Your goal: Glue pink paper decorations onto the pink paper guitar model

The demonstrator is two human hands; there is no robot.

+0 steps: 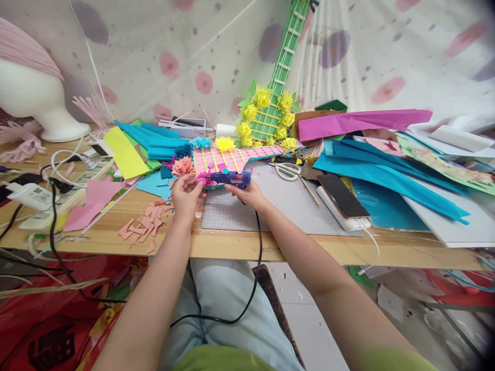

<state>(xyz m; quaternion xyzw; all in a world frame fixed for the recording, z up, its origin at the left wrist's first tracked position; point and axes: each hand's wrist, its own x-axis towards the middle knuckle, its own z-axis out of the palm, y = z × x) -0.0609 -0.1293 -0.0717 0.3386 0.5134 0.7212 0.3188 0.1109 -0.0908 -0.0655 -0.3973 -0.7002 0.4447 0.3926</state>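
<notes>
My right hand (250, 195) is closed round a blue hot glue gun (231, 178), its nozzle pointing left and its black cord (253, 288) trailing down over the table edge. My left hand (186, 193) pinches a small magenta paper flower (202, 179) right at the nozzle tip. Both hands hover over a grey cutting mat (278, 203). Just beyond them lies a pink paper guitar body (235, 157) with yellow stripes and paper flowers, among them an orange one (183, 166).
A green paper guitar neck (284, 56) with yellow flowers leans on the curtain. Scissors (286, 170), a phone on a power bank (342, 198), blue and magenta paper sheets (386, 172), pink scraps (145, 226), a power strip (69, 193) and a foam head (34, 98) crowd the wooden table (232, 245).
</notes>
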